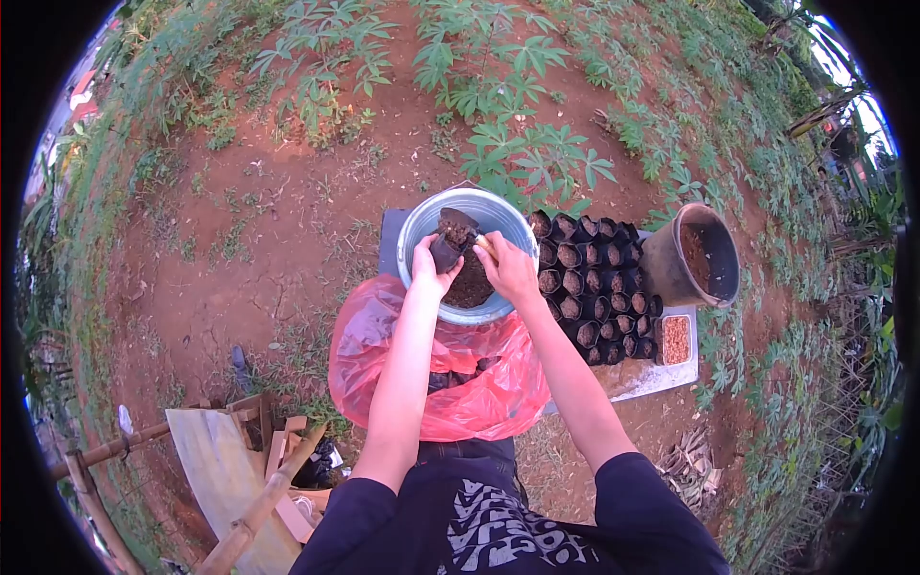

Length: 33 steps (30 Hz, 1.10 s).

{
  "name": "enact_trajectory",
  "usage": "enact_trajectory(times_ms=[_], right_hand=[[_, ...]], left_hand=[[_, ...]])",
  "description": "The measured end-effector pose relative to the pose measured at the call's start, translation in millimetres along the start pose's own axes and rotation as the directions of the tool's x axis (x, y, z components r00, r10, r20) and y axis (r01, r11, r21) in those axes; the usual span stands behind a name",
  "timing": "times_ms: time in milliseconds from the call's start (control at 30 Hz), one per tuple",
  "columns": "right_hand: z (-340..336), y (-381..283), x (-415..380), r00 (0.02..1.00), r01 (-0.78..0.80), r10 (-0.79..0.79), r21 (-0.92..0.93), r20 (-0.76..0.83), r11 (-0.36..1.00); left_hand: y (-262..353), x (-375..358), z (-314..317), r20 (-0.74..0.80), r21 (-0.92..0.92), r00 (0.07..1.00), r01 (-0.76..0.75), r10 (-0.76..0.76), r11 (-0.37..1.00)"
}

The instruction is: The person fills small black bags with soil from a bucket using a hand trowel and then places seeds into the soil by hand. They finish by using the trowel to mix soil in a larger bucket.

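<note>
Black planting bag (446,257) in the left hand (429,270), above the left part of the metal bucket (411,235): its thin plastic looks soft and floppy, probably light when slack and heavier with soil, easily creased or torn. It is best cupped low around its sides, fingers spread and the mouth free. The left hand is curled around it; the right hand (515,271) is closed on the handle of a trowel (457,219), its blade carrying dark soil close by the bag's mouth. Counted from left to right: one crumpled red plastic sack (372,331), one bag in the hand, one bucket with dark soil inside, one trowel, then roughly thirty filled bags (572,283) packed too tightly for an exact count, one small container (660,342) of orange-brown grains, and one large brown pot (663,264), tilted, with reddish soil inside.
</note>
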State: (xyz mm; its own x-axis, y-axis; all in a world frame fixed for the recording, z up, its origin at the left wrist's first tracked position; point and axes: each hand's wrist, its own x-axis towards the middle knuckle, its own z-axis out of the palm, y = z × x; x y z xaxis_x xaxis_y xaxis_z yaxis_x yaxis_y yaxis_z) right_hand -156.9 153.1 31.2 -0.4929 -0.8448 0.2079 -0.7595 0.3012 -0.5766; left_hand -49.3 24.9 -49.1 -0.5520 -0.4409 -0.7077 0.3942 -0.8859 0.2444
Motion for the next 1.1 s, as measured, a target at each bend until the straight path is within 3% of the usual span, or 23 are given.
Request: enact_trajectory(times_ms=[167,267,367,467,567,667,700,767,867,1100], right_hand=[[5.3,9.7,2.4,0.985,-0.147,0.147,0.001,-0.092,0.989],[9.0,13.2,2.3,0.991,-0.128,0.123,-0.084,-0.056,0.988],[10.0,13.7,3.2,0.989,-0.137,0.133,-0.062,-0.067,0.989],[10.1,14.2,2.6,0.991,-0.124,0.132,-0.176,0.035,0.977],[9.6,11.9,6.5,0.933,-0.064,0.192,-0.388,0.303,0.92],[10.7,10.5,3.9,0.955,-0.035,0.153,-0.419,0.253,0.908],[10.5,11.9,2.0,0.986,-0.025,0.075,-0.315,0.148,0.949],[11.8,13.7,1.9,0.995,0.043,-0.052,-0.101,-0.09,0.994],[1.2,6.7,-0.5,0.992,0.025,-0.009,0.131,-0.123,0.991],[-5.1,3.6,-2.2,0.984,0.154,-0.147,0.066,-0.102,0.986]], left_hand=[[-0.1,2.6,-2.0,0.022,-0.035,0.999,-0.035,0.036,0.999],[1.4,-5.2,1.2,0.04,-0.075,0.998,-0.044,0.047,0.996],[4.8,-7.2,-2.0,0.154,-0.114,0.988,0.013,0.005,0.993],[7.4,-11.2,-1.4,0.202,-0.115,0.979,0.054,-0.03,0.992],[7.5,-10.0,-4.4,0.247,-0.131,0.968,0.064,-0.029,0.989],[5.9,-14.3,-0.9,0.212,-0.099,0.977,0.05,-0.028,0.994],[4.9,-13.4,-1.0,0.234,-0.066,0.972,0.044,-0.027,0.997],[-1.3,-10.9,1.7,0.12,0.058,0.993,-0.005,-0.002,0.998],[-3.6,-13.0,3.7,0.053,0.209,0.998,0.007,-0.019,0.978],[-9.5,0.3,0.9,0.014,0.362,0.995,0.083,-0.094,0.929]])
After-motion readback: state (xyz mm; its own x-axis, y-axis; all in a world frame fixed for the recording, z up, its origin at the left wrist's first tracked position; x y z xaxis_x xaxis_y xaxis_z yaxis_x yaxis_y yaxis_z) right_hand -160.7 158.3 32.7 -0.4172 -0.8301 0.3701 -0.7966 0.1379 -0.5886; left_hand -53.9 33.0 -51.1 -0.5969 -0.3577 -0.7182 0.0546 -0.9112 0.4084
